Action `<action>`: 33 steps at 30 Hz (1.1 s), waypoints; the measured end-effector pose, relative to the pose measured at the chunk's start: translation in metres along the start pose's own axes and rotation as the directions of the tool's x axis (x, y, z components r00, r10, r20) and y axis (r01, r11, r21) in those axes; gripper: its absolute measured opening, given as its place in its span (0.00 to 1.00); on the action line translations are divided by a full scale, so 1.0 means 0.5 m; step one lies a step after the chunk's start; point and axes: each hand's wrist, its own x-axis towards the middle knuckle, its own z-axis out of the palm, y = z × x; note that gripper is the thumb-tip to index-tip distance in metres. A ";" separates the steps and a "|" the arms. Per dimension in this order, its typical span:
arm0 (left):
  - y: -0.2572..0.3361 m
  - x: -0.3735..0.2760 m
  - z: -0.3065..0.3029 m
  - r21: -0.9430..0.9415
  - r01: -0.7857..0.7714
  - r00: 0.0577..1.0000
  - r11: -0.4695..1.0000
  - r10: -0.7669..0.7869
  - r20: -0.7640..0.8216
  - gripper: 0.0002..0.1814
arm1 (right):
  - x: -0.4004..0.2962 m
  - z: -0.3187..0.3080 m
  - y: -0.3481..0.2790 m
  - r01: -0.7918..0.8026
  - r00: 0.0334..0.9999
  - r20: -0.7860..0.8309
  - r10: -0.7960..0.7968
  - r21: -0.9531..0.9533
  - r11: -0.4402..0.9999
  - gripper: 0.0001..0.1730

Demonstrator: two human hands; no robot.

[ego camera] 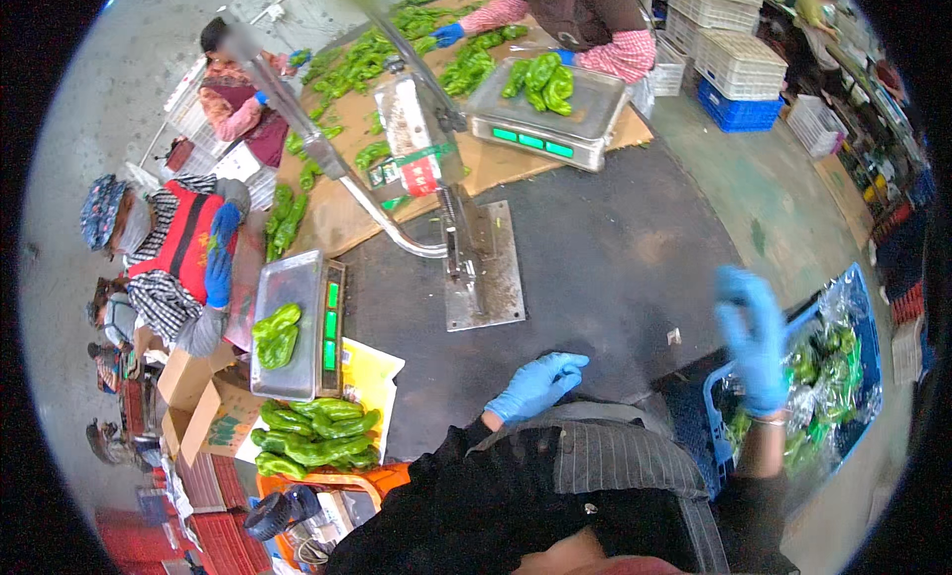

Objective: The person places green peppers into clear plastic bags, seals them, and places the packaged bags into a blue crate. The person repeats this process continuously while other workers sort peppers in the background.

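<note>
My left hand (539, 385), in a light blue glove, rests low over the near edge of the dark tabletop (595, 277) with nothing visible in it; its fingers are partly curled. At the right, my right hand (751, 330), gloved alike, is raised and slightly blurred beside a blue plastic crate (872, 352) of green peppers in clear bags (825, 382). Whether its fingers hold anything is unclear. In front of me a metal bag-sealing device (476, 277) with a bent lever stands on a steel base plate.
Green peppers lie on a digital scale (286, 382) at left and another scale (595, 140) ahead. More peppers (320, 434) are piled on yellow paper (372, 374). Co-workers in blue gloves stand across and at left. An orange basket (387, 474) is near my left side.
</note>
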 end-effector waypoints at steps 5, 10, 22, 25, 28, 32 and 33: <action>-0.020 -0.023 -0.032 0.240 0.149 0.946 0.959 -0.068 -0.316 0.15 | 0.024 0.229 0.140 0.329 0.846 0.452 -0.283 -0.024 0.944 0.16; -0.116 -0.095 -0.046 0.074 0.382 0.772 0.921 -0.274 -0.573 0.14 | 0.015 0.298 0.265 0.344 0.772 0.606 -0.190 -0.148 0.927 0.15; -0.145 -0.068 0.001 0.340 0.330 0.653 0.881 0.047 -0.756 0.18 | 0.050 0.270 0.327 0.148 0.827 0.555 0.084 -0.360 0.921 0.20; -0.144 -0.059 0.002 0.349 0.311 0.644 0.884 0.074 -0.761 0.18 | 0.057 0.260 0.306 0.140 0.799 0.586 0.135 -0.399 0.906 0.21; -0.135 -0.060 0.000 0.329 0.313 0.657 0.891 0.047 -0.752 0.16 | 0.055 0.263 0.310 0.124 0.803 0.579 0.141 -0.395 0.910 0.21; -0.152 -0.075 0.004 0.381 0.363 0.649 0.850 0.063 -0.758 0.16 | 0.059 0.276 0.301 0.169 0.802 0.594 0.070 -0.337 0.926 0.22; -0.140 -0.069 -0.003 0.361 0.339 0.651 0.869 0.061 -0.757 0.17 | 0.053 0.271 0.310 0.175 0.809 0.587 0.045 -0.313 0.934 0.23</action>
